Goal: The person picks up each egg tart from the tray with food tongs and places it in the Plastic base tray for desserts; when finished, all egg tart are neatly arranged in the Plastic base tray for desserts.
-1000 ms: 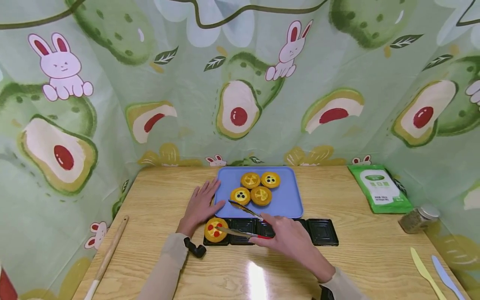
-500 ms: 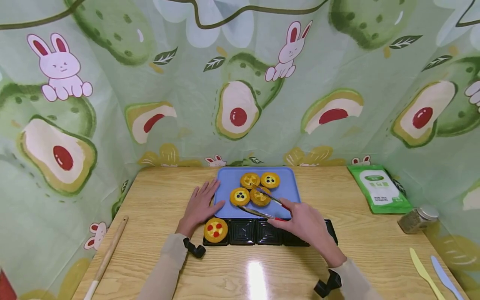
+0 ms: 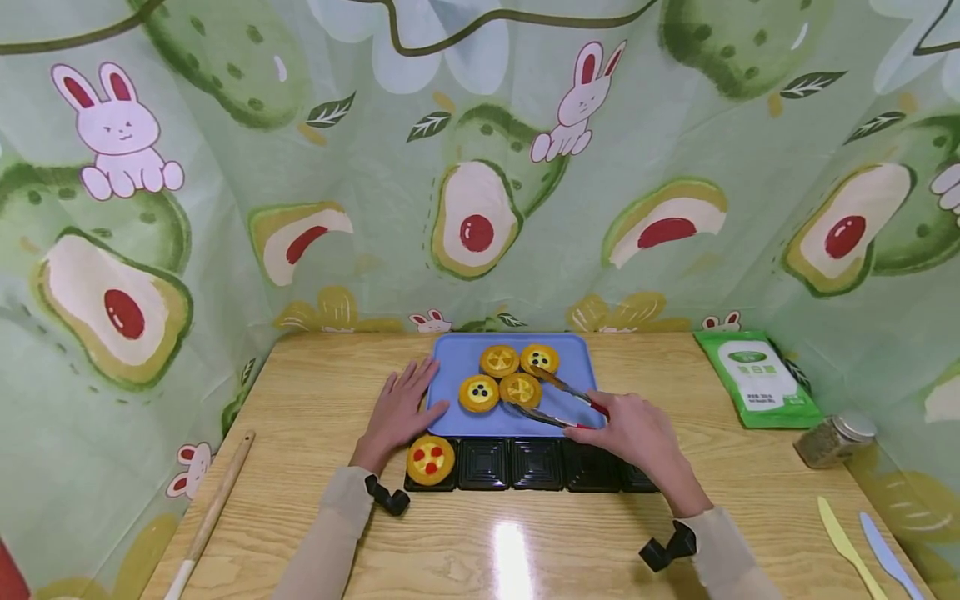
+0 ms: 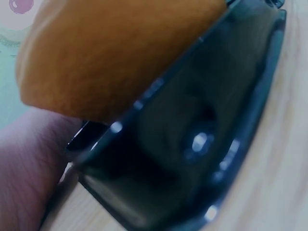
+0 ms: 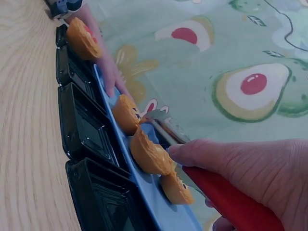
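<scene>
**Tongs at the front-right tart on the tray**

Surface: blue tray (image 3: 577, 408) at back centre, four tarts on it. Black cup row (image 3: 536, 464) just in front of the tray; leftmost cup holds a red-dotted tart (image 3: 431, 459), the rest show bare. Green pouch (image 3: 757, 379) and jar (image 3: 832, 439) far right, two plastic knives (image 3: 862, 546) front right, wooden stick (image 3: 210, 517) front left.

Right hand (image 3: 637, 433) grips the red-handled tongs (image 3: 558, 400), fingers curled round the handles. Tong arms straddle the front-right tart (image 3: 521, 389); contact unclear. Left hand (image 3: 397, 408) lies flat, fingers spread, fingertips on the tray's left edge.
</scene>
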Demonstrator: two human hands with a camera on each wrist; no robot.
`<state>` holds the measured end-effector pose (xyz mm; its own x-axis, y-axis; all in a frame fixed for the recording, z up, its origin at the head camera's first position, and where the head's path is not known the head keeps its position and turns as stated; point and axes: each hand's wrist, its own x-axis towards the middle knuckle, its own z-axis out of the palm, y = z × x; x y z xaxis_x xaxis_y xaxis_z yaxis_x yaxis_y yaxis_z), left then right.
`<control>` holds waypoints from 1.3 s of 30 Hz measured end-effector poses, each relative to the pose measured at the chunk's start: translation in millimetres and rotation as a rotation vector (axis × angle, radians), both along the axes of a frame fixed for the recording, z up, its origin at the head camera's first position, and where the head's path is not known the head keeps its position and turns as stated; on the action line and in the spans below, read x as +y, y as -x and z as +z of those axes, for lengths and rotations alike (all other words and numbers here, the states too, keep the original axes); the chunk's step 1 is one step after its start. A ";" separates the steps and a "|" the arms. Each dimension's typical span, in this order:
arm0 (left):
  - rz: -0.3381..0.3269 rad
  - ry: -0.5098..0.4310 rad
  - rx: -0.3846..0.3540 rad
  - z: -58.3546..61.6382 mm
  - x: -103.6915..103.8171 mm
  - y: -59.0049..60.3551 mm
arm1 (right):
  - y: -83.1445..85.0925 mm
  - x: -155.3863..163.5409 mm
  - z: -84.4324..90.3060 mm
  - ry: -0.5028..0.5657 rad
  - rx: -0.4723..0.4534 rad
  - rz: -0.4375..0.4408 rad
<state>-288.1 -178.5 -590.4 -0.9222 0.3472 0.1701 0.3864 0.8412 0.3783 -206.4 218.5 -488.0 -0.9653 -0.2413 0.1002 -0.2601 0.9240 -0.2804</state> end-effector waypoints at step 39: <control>0.006 0.020 -0.019 3.5 3.1 -2.5 | 3.2 -9.1 -31.4 -0.002 0.034 0.012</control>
